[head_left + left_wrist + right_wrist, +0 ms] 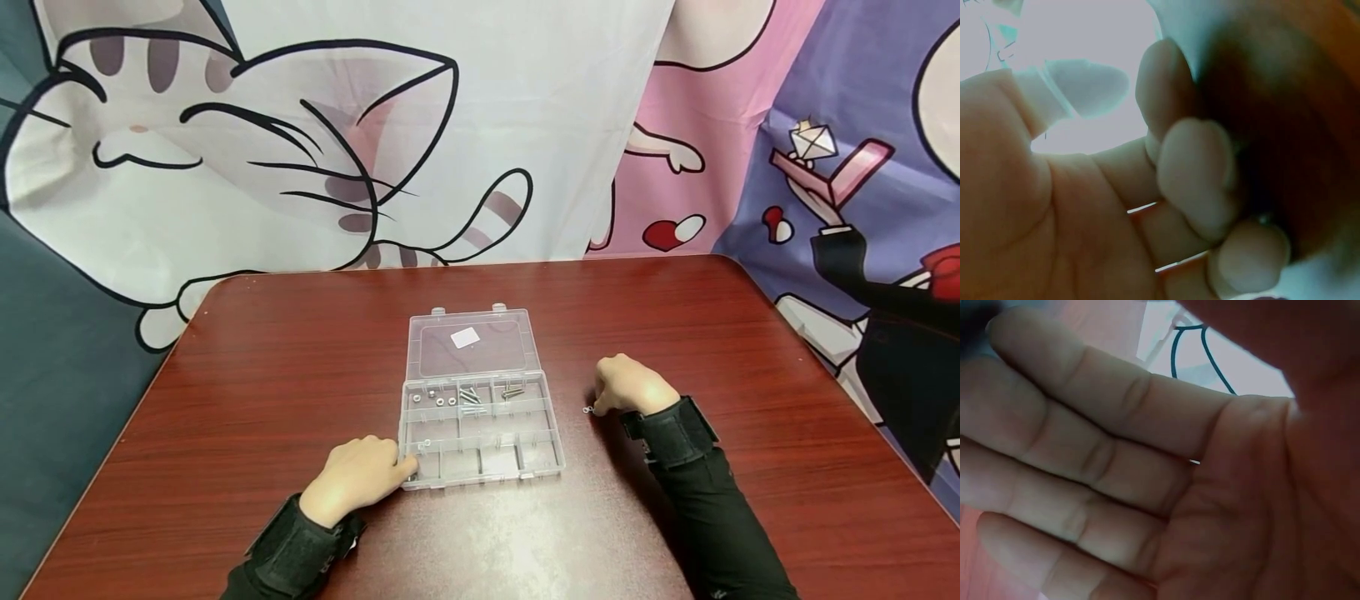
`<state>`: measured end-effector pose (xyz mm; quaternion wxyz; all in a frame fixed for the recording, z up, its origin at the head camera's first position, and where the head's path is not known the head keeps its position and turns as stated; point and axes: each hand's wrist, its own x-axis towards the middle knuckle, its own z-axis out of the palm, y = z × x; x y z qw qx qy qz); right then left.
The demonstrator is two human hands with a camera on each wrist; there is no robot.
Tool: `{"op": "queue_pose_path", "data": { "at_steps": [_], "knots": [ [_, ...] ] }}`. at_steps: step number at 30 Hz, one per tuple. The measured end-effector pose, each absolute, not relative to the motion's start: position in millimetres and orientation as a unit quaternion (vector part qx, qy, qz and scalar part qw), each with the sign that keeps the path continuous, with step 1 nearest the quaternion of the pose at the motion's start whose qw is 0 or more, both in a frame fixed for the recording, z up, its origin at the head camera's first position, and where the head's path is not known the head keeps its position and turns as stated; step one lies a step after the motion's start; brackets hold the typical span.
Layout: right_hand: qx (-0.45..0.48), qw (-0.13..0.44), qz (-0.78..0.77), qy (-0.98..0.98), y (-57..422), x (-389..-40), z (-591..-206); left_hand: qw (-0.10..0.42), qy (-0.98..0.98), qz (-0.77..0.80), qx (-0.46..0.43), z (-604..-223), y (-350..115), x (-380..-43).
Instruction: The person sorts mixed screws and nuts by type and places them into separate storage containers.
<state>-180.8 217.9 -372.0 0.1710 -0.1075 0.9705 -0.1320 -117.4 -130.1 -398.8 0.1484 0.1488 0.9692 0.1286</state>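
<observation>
A clear plastic compartment box (480,433) lies with its lid (442,354) folded back. Small nuts (440,402) and several screws (469,396) are in its back compartments. My left hand (358,473) rests at the box's front left corner, its thumb (407,467) over the edge. In the left wrist view, that thumb (1088,87) is straight, apart from the loosely bent fingers (1194,169). To the right of the box, my right hand (632,385) reaches down to the table, fingertips beside small metal nuts (587,409). The right wrist view shows lightly bent fingers (1104,412); their tips are partly cut off.
The brown wooden table (315,333) has rounded far corners. A white label (465,337) is on the lid. Behind the table hangs a cartoon-printed cloth (555,125). Black bands (675,433) wrap both wrists.
</observation>
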Motion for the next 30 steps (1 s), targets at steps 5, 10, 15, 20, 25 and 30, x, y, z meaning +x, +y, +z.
{"op": "queue_pose_path", "data": {
  "at_steps": [5, 10, 15, 20, 25, 30],
  "knots": [
    [-0.109, 0.165, -0.135, 0.971, 215.3, -179.6, -373.7, 0.147, 0.97, 0.126, 0.15, -398.6, -129.8, -117.9],
    [-0.11, 0.154, -0.134, 0.973, 213.2, -177.9, -374.5, 0.148, 0.969, 0.126, 0.15, -398.1, -129.7, -117.3],
    [-0.114, 0.154, -0.131, 0.973, 211.9, -178.6, -374.9, 0.148, 0.97, 0.128, 0.147, -396.9, -129.6, -116.5],
    [-0.111, 0.161, -0.116, 0.974, 210.4, -180.4, -375.5, 0.147, 0.97, 0.126, 0.147, -396.2, -130.0, -116.2],
    [-0.103, 0.174, -0.094, 0.975, 209.5, -181.9, -377.3, 0.145, 0.97, 0.126, 0.146, -396.7, -130.2, -115.9],
    [-0.107, 0.178, -0.09, 0.974, 212.6, -182.5, -377.8, 0.145, 0.969, 0.132, 0.148, -396.9, -130.3, -115.8]
  ]
}}
